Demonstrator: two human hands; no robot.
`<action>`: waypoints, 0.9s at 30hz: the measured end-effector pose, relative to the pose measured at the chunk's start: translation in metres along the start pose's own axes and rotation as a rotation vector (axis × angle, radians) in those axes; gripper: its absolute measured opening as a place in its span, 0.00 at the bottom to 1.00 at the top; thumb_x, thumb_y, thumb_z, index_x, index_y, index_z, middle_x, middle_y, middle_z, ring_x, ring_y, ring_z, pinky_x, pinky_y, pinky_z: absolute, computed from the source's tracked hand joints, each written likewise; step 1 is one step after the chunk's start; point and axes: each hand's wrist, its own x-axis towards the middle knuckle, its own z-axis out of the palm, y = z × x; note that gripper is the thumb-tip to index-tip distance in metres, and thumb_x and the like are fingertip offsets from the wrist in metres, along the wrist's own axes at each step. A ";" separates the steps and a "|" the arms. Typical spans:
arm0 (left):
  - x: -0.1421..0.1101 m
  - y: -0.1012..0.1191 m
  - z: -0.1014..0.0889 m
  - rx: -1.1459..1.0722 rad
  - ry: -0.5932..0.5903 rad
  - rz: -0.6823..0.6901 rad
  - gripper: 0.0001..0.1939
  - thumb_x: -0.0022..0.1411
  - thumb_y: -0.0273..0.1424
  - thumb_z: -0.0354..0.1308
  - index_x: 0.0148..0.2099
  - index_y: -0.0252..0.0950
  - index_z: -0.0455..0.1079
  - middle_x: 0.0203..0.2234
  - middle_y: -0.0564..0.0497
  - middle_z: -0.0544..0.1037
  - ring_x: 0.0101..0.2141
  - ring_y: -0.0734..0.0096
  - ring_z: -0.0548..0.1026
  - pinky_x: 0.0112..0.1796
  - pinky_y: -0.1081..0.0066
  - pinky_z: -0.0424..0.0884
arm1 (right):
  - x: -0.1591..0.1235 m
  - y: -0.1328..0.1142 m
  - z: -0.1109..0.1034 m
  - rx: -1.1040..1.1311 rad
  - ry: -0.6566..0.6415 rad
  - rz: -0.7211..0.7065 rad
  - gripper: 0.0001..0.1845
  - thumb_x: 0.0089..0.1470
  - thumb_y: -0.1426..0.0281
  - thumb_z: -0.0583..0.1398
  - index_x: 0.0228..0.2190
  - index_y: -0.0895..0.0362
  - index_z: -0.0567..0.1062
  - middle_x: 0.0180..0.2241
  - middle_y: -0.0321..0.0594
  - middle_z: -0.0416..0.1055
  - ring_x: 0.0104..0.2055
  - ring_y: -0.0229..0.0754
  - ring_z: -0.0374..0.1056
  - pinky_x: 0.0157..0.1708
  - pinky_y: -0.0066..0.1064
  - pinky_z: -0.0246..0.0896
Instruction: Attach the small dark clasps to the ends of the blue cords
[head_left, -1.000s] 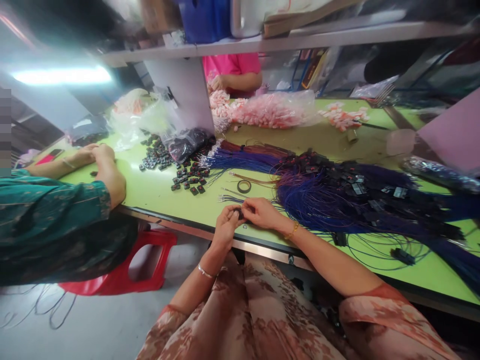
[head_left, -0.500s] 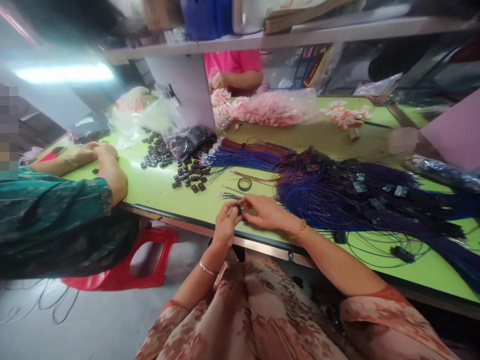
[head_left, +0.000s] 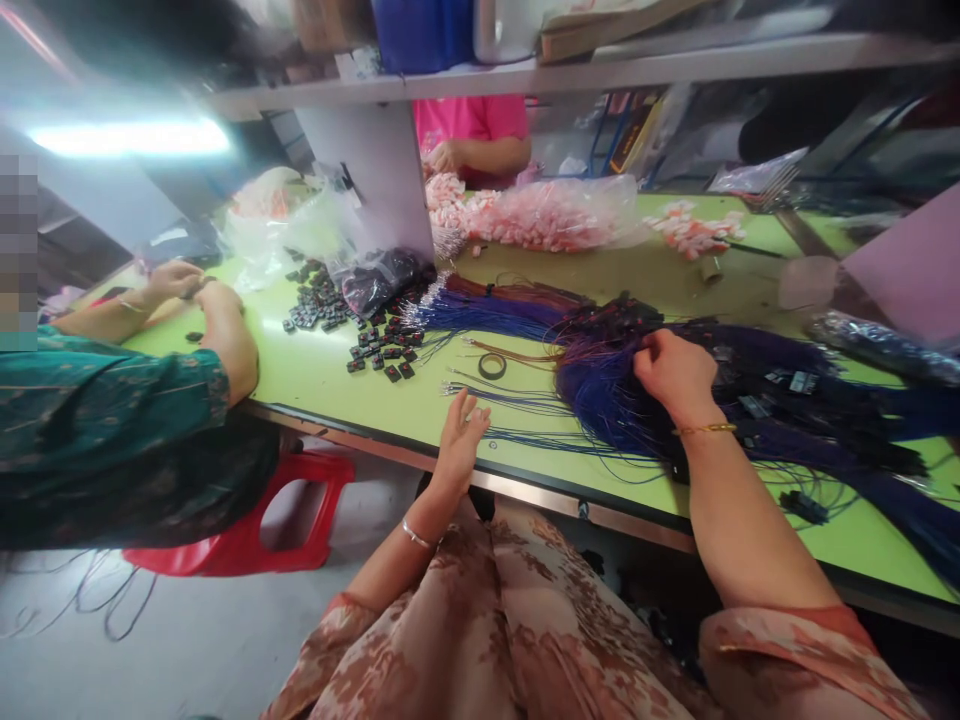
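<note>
My left hand (head_left: 463, 440) is over the front edge of the table, its fingers stretched out and partly apart. Several thin blue wires (head_left: 555, 437) run right from beside its fingertips. My right hand (head_left: 677, 378) has curled fingers on top of the big bundle of blue and purple wires (head_left: 600, 385); what it grips is hidden. Black connectors (head_left: 757, 405) lie among the wires to the right of that hand. Metal-tipped wire ends (head_left: 454, 388) lie just above my left fingertips. A black ring, like a tape roll (head_left: 492, 366), lies behind them.
Small black connector housings (head_left: 386, 350) are heaped left of the wires, by a dark plastic bag (head_left: 382, 283). A co-worker's hands (head_left: 191, 285) work at the left, above a red stool (head_left: 300, 520). Another person sits behind bagged pink-and-white parts (head_left: 547, 215). A shelf (head_left: 600, 65) crosses overhead.
My hands were together at the table edge around a small black connector. My right hand has moved right and away onto the wire bundle; my left hand stays and its fingers have opened.
</note>
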 end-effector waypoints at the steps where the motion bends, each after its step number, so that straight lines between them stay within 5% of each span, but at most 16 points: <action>1: 0.000 0.001 -0.001 0.026 -0.004 0.029 0.27 0.56 0.36 0.63 0.57 0.42 0.64 0.57 0.41 0.66 0.48 0.64 0.74 0.51 0.63 0.67 | -0.001 -0.001 0.001 -0.018 -0.025 -0.024 0.15 0.51 0.68 0.54 0.38 0.62 0.75 0.34 0.56 0.74 0.35 0.52 0.70 0.33 0.38 0.58; 5: 0.016 0.022 -0.024 0.315 0.057 0.263 0.20 0.58 0.35 0.60 0.52 0.38 0.68 0.50 0.42 0.72 0.46 0.62 0.73 0.50 0.60 0.67 | -0.004 -0.006 -0.016 -0.031 -0.090 -0.036 0.17 0.52 0.67 0.55 0.41 0.61 0.75 0.33 0.57 0.74 0.33 0.52 0.70 0.31 0.38 0.56; 8: 0.043 0.052 -0.058 0.765 0.188 0.500 0.16 0.59 0.31 0.56 0.50 0.37 0.70 0.49 0.42 0.73 0.50 0.57 0.69 0.53 0.55 0.63 | -0.016 -0.015 -0.040 0.052 0.122 -0.026 0.19 0.53 0.67 0.55 0.43 0.63 0.74 0.34 0.59 0.74 0.35 0.53 0.69 0.33 0.39 0.56; 10: 0.062 0.069 -0.080 1.067 0.248 0.613 0.16 0.58 0.27 0.53 0.49 0.36 0.71 0.52 0.39 0.70 0.54 0.52 0.64 0.56 0.51 0.57 | -0.030 -0.032 -0.050 0.226 0.250 -0.150 0.16 0.54 0.68 0.54 0.41 0.62 0.74 0.36 0.54 0.75 0.36 0.49 0.69 0.36 0.37 0.58; 12: 0.078 0.079 -0.096 1.312 0.237 0.620 0.17 0.58 0.26 0.51 0.49 0.34 0.71 0.52 0.37 0.70 0.53 0.49 0.65 0.55 0.49 0.57 | -0.047 -0.057 -0.048 0.460 0.085 -0.433 0.13 0.55 0.67 0.54 0.37 0.59 0.75 0.36 0.46 0.75 0.34 0.43 0.69 0.35 0.32 0.59; 15: 0.088 0.082 -0.106 1.506 0.227 0.603 0.15 0.60 0.28 0.50 0.48 0.34 0.72 0.47 0.37 0.73 0.48 0.49 0.68 0.51 0.51 0.61 | -0.072 -0.097 -0.028 0.551 -0.390 -0.808 0.10 0.55 0.68 0.55 0.33 0.56 0.76 0.32 0.41 0.75 0.31 0.40 0.67 0.32 0.28 0.57; 18: 0.082 0.079 -0.107 1.540 0.225 0.612 0.13 0.61 0.29 0.49 0.45 0.36 0.72 0.42 0.40 0.74 0.44 0.52 0.70 0.48 0.55 0.64 | -0.085 -0.122 -0.001 0.393 -0.505 -0.832 0.07 0.53 0.71 0.57 0.28 0.57 0.75 0.29 0.43 0.73 0.29 0.40 0.64 0.29 0.29 0.51; 22: 0.069 0.076 -0.109 1.398 0.239 0.645 0.13 0.59 0.28 0.51 0.46 0.38 0.71 0.44 0.42 0.70 0.43 0.58 0.71 0.45 0.61 0.67 | -0.087 -0.125 0.014 0.344 -0.548 -0.810 0.06 0.52 0.73 0.56 0.25 0.57 0.71 0.27 0.42 0.71 0.27 0.39 0.61 0.27 0.29 0.45; 27: 0.059 0.072 -0.103 0.873 0.198 0.525 0.19 0.54 0.29 0.59 0.49 0.37 0.68 0.42 0.46 0.70 0.35 0.70 0.72 0.41 0.66 0.70 | -0.086 -0.120 0.007 0.404 -0.551 -0.788 0.07 0.53 0.75 0.52 0.29 0.57 0.69 0.27 0.39 0.70 0.26 0.38 0.59 0.27 0.28 0.45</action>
